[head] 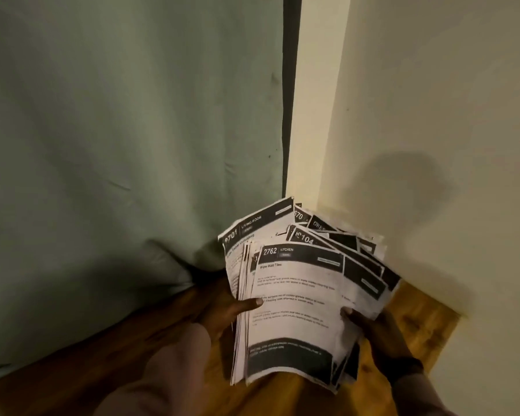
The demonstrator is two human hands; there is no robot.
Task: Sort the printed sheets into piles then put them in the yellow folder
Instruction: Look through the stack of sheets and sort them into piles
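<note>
The loose fan of printed sheets, at lower centre right of the frame, could slide apart and spill onto the wooden floor, since only two thumbs pinch it. The left hand grips its left edge, the right hand its right edge. Counted: one stack, roughly seven headers showing, two hands; no yellow folder in view.

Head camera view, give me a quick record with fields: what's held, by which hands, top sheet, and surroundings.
held: fanned stack of black-and-white printed paper sheets
left hand: grips the stack's left edge, thumb on top
right hand: grips the right edge
top sheet: headed 2762 KITCHEN
surroundings: brown wooden floor, green fabric curtain, cream wall
yellow folder: not in view
</note>
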